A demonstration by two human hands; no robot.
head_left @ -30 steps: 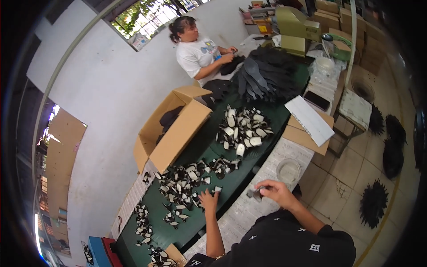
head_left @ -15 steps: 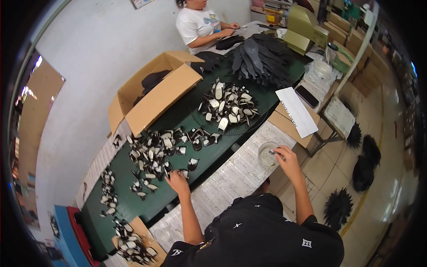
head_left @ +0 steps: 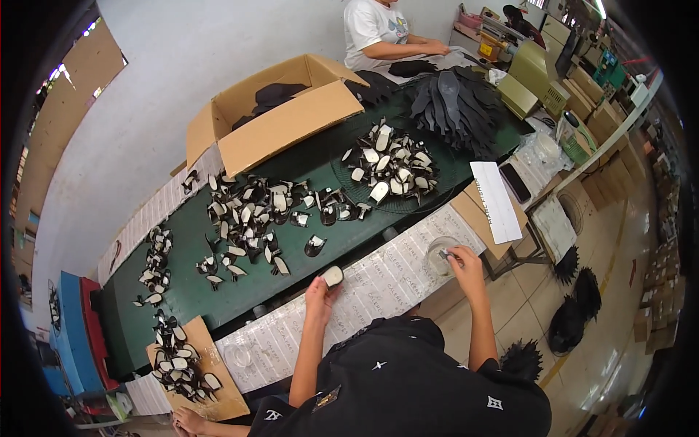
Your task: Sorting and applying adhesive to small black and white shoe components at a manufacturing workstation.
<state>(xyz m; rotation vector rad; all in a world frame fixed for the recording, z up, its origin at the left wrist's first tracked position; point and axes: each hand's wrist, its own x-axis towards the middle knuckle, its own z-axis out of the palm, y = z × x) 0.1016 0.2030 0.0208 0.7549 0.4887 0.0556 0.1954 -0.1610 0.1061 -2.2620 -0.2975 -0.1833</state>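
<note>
My left hand holds a small black-and-white shoe piece over the paper-covered front edge of the green table. My right hand reaches into a clear round container at the right and pinches a small tool there. Many similar black-and-white pieces lie scattered on the green surface ahead of my left hand.
An open cardboard box stands at the back. A round pile of pieces and a stack of black soles lie to the right. Another person in a white shirt works at the far end. A cardboard sheet with pieces sits at the lower left.
My left hand has lifted a piece off the table toward me. My right hand has stayed at the clear container. The camera has tilted, shifting the scene.
</note>
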